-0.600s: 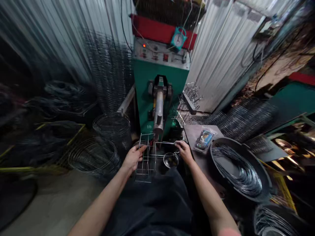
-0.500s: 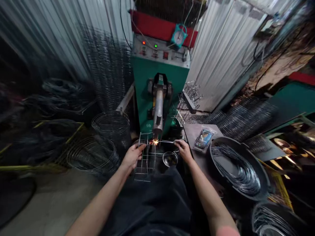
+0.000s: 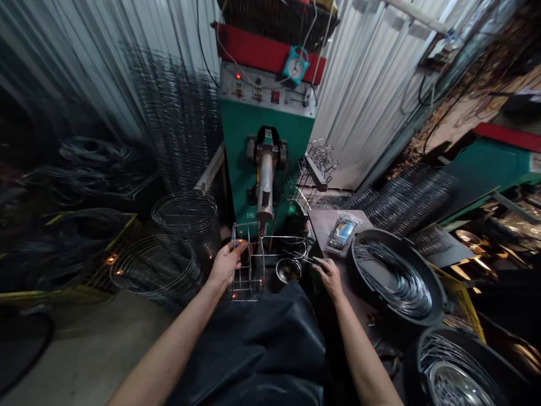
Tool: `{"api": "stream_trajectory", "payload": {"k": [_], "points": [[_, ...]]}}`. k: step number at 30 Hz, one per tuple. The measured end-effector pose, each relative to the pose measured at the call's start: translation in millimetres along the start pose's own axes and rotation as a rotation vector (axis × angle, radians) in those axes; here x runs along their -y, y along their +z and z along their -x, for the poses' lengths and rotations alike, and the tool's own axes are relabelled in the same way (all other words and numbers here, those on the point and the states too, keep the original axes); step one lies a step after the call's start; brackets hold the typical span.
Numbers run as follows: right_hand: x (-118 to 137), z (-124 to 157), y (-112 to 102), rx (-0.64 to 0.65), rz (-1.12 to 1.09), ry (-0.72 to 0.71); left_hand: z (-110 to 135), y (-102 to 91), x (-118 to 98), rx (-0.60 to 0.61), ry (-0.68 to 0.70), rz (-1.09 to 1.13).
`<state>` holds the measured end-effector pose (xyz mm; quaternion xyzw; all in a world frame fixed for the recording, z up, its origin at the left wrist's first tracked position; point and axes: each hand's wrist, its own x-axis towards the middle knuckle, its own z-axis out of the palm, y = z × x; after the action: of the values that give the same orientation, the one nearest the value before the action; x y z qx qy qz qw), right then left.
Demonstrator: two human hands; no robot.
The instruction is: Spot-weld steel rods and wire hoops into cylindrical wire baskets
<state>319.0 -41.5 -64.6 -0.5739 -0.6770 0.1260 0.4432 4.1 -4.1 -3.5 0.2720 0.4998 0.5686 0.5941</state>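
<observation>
My left hand (image 3: 227, 264) is closed on a wire rack (image 3: 247, 282), a small grid of bright metal rods, held below the welding machine's electrode arm (image 3: 265, 186). From the rack a long bent wire (image 3: 281, 237) reaches to the right, ending in a rounded loop. Just beyond that end, my right hand (image 3: 328, 277) has its thumb and fingers apart, fingertips close to a thin wire end; I see no firm grip. Under the wires sits a round metal bowl (image 3: 288, 271) with small dark contents. Small glowing sparks dot the rack's lower bars.
The green welding machine (image 3: 270, 121) stands ahead. To the right, a side table (image 3: 319, 223) bears a bagged phone-like item (image 3: 342, 232), beside black tubs (image 3: 439, 293) of cut wires. Coiled wire baskets (image 3: 156, 268) and a yellow crate (image 3: 122, 231) are at left. Flying sparks (image 3: 111, 259) glow there.
The bright sparks at the electrode tip have gone, leaving scattered embers. My right hand has moved right and down, away from the wire it held. The machine's green light is off.
</observation>
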Motion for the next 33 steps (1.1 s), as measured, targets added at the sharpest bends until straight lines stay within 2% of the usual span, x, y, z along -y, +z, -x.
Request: {"api": "stream_trajectory", "payload": {"k": [3,9,12,18,25,33], "points": [[13,-2,7,0.015,0.014,-0.025,5,3.2,2,-0.025,0.042,-0.003],[59,-44,38,0.027,-0.005,-0.206,4,3.4,-1,-0.036,0.038,-0.018],[70,-57,54,0.039,0.007,-0.254,2,2.5,0,-0.034,0.008,-0.012],[70,-59,61,0.024,0.030,-0.244,3,3.2,3,-0.054,0.003,0.007],[67,-66,63,0.118,0.033,-0.274,3,4.0,3,-0.052,-0.004,0.018],[69,-74,65,0.125,0.036,-0.272,1,4.5,-3,-0.033,-0.010,0.025]]}}
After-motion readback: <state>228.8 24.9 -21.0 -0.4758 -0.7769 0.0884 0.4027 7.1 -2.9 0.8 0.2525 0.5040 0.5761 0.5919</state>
